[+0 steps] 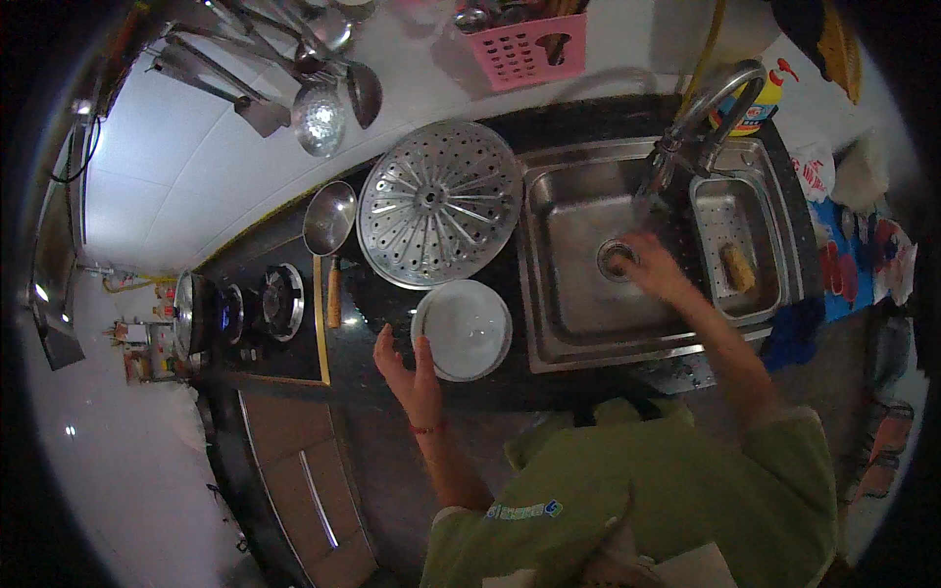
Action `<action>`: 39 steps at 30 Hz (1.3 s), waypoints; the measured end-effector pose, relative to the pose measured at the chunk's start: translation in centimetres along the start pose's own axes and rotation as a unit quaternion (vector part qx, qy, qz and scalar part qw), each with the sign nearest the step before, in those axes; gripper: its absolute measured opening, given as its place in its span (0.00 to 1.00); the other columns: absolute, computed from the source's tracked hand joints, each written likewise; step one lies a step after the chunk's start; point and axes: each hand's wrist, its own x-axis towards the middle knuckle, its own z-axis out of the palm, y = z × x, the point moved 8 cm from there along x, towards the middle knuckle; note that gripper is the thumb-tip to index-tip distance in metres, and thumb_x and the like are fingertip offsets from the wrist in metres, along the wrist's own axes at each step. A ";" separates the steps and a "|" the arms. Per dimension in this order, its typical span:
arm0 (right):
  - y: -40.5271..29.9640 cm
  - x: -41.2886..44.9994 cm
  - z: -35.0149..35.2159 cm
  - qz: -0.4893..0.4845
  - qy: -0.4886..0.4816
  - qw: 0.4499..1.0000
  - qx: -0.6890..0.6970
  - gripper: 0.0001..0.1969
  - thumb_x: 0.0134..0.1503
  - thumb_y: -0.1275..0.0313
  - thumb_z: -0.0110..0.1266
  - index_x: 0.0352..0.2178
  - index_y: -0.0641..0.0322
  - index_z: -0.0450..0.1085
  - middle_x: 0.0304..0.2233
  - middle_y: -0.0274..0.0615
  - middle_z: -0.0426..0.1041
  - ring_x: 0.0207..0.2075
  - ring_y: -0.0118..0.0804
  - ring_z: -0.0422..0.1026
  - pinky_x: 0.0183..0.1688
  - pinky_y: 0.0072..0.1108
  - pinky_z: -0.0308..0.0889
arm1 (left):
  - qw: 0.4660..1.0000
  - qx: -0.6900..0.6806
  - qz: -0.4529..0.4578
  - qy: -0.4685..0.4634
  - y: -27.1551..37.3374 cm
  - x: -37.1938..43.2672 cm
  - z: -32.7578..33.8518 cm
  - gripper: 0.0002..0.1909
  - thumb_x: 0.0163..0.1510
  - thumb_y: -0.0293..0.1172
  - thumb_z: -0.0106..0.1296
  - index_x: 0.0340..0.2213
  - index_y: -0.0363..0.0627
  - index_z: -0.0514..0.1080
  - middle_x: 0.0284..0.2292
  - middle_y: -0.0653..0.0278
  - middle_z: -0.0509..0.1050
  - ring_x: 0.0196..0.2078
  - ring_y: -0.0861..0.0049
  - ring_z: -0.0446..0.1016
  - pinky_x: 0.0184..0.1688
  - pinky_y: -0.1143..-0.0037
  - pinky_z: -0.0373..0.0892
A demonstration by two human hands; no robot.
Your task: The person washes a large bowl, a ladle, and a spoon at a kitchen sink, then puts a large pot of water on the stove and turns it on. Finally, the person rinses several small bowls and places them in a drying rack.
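My left hand (408,371), with a red bracelet at the wrist, is beside the left edge of a stack of white bowls (470,331) on the dark counter. Its fingers are apart and it holds nothing. My right hand (647,264) reaches into the stainless steel sink (573,309), blurred, near the drain (619,259) and below the curved faucet (746,73). Whether its fingers hold anything is unclear. Behind the bowls lies a round perforated metal steamer plate (439,204). A metal ladle (329,220) with a wooden handle lies to its left.
A small drainer basin (737,198) at the sink's right holds a yellowish sponge-like piece (737,269). A yellow bottle (757,106) stands behind the faucet. A gas stove (283,303) with a pot (192,312) is at left. Metal utensils (320,117) and a pink basket (529,55) hang at the wall.
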 end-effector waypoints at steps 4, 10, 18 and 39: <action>-11.1 -0.6 6.9 0.092 -0.131 0.954 0.252 0.39 0.44 0.44 0.46 0.50 0.62 0.53 0.48 0.53 0.57 0.51 0.45 0.55 0.52 0.27 0.51 | 0.972 -0.140 -0.177 -0.061 -8.9 0.8 0.4 0.29 0.47 0.34 0.51 0.48 0.37 0.54 0.46 0.57 0.59 0.47 0.71 0.59 0.47 0.74 0.58; -16.1 -1.0 15.4 0.268 -0.222 0.817 0.460 0.43 0.42 0.49 0.53 0.53 0.59 0.44 0.49 0.48 0.57 0.50 0.44 0.57 0.46 0.39 0.55 | 0.793 -0.327 -0.372 -0.354 -10.7 -2.3 5.4 0.33 0.46 0.41 0.50 0.51 0.47 0.49 0.47 0.58 0.58 0.47 0.66 0.61 0.39 0.67 0.66; -15.1 -1.4 17.7 0.300 -0.174 0.787 0.510 0.35 0.43 0.64 0.53 0.52 0.54 0.46 0.47 0.44 0.59 0.44 0.42 0.62 0.35 0.39 0.64 | 0.726 -0.386 -0.374 -0.430 -10.3 -3.4 7.0 0.34 0.42 0.42 0.47 0.49 0.40 0.52 0.45 0.56 0.62 0.44 0.64 0.65 0.37 0.67 0.68; -19.4 -9.8 -20.4 -0.348 0.306 0.886 0.018 0.28 0.49 0.75 0.43 0.53 0.59 0.47 0.52 0.46 0.52 0.54 0.36 0.52 0.53 0.24 0.48 | 0.833 -0.327 0.305 -0.325 17.5 0.2 14.8 0.39 0.43 0.26 0.47 0.54 0.47 0.40 0.52 0.61 0.50 0.52 0.71 0.53 0.52 0.69 0.53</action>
